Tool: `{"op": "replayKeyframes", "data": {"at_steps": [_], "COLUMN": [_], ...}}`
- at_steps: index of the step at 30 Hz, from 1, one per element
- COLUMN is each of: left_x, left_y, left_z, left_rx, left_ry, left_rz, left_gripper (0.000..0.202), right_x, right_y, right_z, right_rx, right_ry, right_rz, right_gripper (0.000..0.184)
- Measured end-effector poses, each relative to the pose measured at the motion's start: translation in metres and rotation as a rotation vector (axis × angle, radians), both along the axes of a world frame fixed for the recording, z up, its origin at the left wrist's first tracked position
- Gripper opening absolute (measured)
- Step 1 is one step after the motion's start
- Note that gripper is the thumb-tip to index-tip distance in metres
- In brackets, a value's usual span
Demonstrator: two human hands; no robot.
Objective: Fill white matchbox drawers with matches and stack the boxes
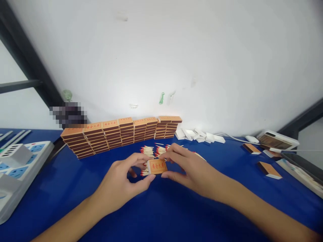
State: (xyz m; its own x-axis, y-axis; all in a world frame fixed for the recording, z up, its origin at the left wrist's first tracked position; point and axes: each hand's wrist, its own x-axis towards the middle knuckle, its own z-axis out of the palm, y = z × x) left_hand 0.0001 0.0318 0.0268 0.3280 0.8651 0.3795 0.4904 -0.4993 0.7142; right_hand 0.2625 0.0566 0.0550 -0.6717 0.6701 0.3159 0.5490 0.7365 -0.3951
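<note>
An orange matchbox point(157, 166) with red characters on its top is held between my two hands. My left hand point(126, 176) grips its left end, thumb at the near corner and fingers behind. At the right end, the thumb and fingers of my right hand point(185, 164) pinch the box. Piles of loose red-tipped matches point(147, 150) lie on the table just beyond, partly hidden by the box and my hands. Whether the box's tray holds matches cannot be seen.
Stacks of matchboxes point(111, 134) line the wall at the back left. White paper trays point(199, 135) lie in a heap to their right. Several loose matchboxes point(269, 170), a phone point(302, 164) and a cable are at the right. A power strip point(27, 168) occupies the left edge.
</note>
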Motion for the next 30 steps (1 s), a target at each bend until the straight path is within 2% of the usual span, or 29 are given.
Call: {"op": "replayKeyframes", "data": {"at_steps": [3,5,8,11,17,23,30], "left_x": [-0.004,-0.008,-0.011,-0.012,-0.013,-0.014,-0.012], "left_y": [0.003,0.005,0.008,0.009,0.007,0.009,0.009], "left_z": [0.0,0.0,-0.001,-0.003,-0.005,-0.007,-0.005], "left_rx": [0.049,0.095,0.14,0.142,0.15,0.168,0.184], "left_ry": [-0.02,0.018,0.085,0.1,0.151,0.168,0.182], "left_rz": [0.17,0.247,0.236,0.207,0.157,0.16,0.151], "left_gripper": [0.038,0.03,0.021,0.019,0.015,0.013,0.012], "right_x": [-0.008,-0.017,-0.038,-0.058,-0.074,-0.073,-0.085], "right_y": [0.036,0.065,0.106,0.131,0.143,0.144,0.145], "right_z": [0.028,0.045,0.063,0.07,0.076,0.073,0.073], "right_rx": [0.072,0.133,0.146,0.115,0.076,0.06,0.123], "right_ry": [-0.043,-0.043,-0.083,-0.16,-0.233,-0.206,-0.24], "right_rz": [0.0,-0.055,-0.081,-0.075,-0.035,-0.024,0.008], "right_gripper": [0.024,0.027,0.025,0.022,0.025,0.042,0.043]}}
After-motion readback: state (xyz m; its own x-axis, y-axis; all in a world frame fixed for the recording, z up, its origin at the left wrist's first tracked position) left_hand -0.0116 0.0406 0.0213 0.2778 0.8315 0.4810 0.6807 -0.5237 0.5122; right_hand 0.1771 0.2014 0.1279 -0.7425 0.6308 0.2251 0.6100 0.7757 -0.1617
